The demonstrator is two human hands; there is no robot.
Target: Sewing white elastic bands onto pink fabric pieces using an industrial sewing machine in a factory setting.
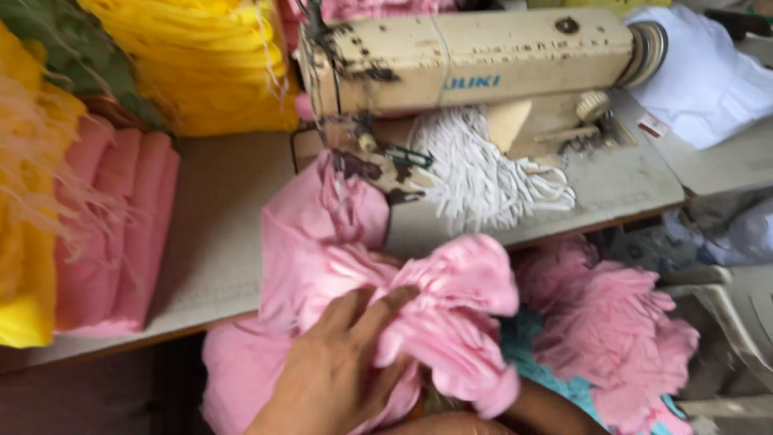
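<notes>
At the far left edge, yellow fabric [24, 266] with frayed threads hangs over the worktop [217, 234], and just beside it lies a stack of folded pink cloth [117, 234]. Behind these, at the top, sits a heap of bright yellow cloth [201, 60] with a bit of green fabric [56, 40] next to it. Further along, low in the view, the left hand [334, 370] lies on a bunched pink garment [378, 282]; its grip is spread, fingers [378, 310] flat on the cloth and pressing into the folds rather than pinching them. That garment runs from the person's lap up over the front edge of the worktop and reaches the needle area of a worn cream sewing machine [475, 56]. Under the machine's arm a bundle of white cord [483, 173] lies on the worktop. Below the garment a forearm shows, but the right hand is hidden by the cloth, so its grip cannot be told. To the right, a pile of ruffled pink cloth [612, 322] rests below the worktop edge, with white fabric [700, 76] at the upper right.
</notes>
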